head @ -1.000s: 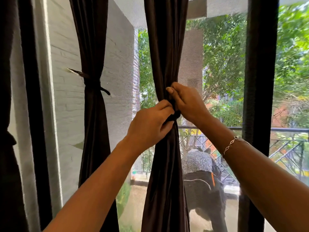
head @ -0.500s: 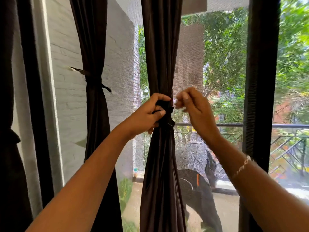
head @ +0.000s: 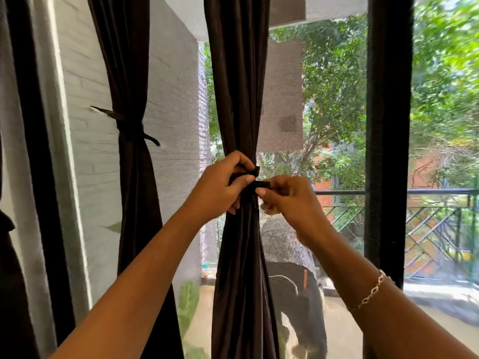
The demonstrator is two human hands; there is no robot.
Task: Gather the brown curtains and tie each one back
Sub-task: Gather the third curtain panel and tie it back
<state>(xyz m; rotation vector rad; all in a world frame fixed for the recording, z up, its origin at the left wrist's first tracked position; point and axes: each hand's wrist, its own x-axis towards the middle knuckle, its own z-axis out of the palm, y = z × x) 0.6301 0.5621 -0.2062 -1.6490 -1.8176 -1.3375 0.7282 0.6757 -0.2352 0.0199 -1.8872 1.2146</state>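
Curtain (head: pixel 239 99), centre of window, gathered at mid-height. Your left hand (head: pixel 220 189) grips the bunched cloth and tie-back (head: pixel 250 186); your right hand (head: pixel 287 196) pinches its free end. Knotting is under way; next, draw that end taut.

The middle curtain (head: pixel 238 99) is dark brown and hangs upright, gathered into a narrow bundle. It is drawn in at mid-height, where a dark tie (head: pixel 250 194) wraps it. The left hand (head: pixel 217 190) grips the bundle at that wrap, and the right hand (head: pixel 290 200) pinches the tie's short end just right of it. Left of the middle curtain, a second brown curtain (head: pixel 129 60) hangs cinched by a second tie (head: pixel 129 125), whose ends stick out sideways.
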